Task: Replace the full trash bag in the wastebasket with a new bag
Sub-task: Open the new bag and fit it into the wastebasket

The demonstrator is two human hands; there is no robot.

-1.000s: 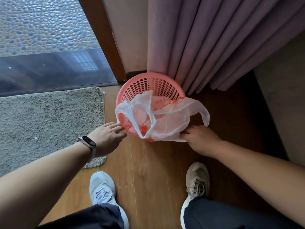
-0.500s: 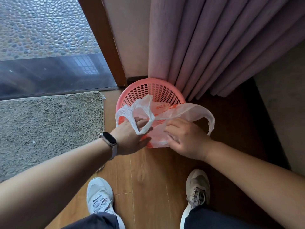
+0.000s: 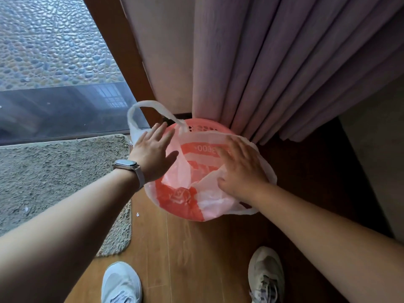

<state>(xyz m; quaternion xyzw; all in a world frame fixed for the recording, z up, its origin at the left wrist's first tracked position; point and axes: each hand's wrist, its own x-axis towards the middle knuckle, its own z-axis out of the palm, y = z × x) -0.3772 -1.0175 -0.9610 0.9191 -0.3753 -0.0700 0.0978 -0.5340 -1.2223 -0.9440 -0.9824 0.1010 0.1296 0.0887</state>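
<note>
A pink perforated wastebasket [image 3: 205, 126] stands on the wooden floor against the curtain. A thin white plastic bag with red print [image 3: 185, 199] is spread over its mouth and hangs down its near side. One bag handle [image 3: 148, 104] loops up at the back left. My left hand [image 3: 153, 154], with a watch on the wrist, is flat with fingers spread at the basket's left rim, against the bag. My right hand [image 3: 240, 169] lies palm down with fingers apart on the bag at the right rim. What is inside the basket is hidden.
A grey shaggy mat [image 3: 54, 176] lies on the floor left of the basket. A glass door [image 3: 54, 106] with a wooden frame [image 3: 122, 51] is behind it. A mauve curtain [image 3: 273, 62] hangs at the back right. My shoes [image 3: 121, 283] [image 3: 265, 274] stand just in front.
Both hands have let go of the gathered bag and moved up over the basket's mouth with fingers spread. The bag now covers the opening and its left handle has flipped up.
</note>
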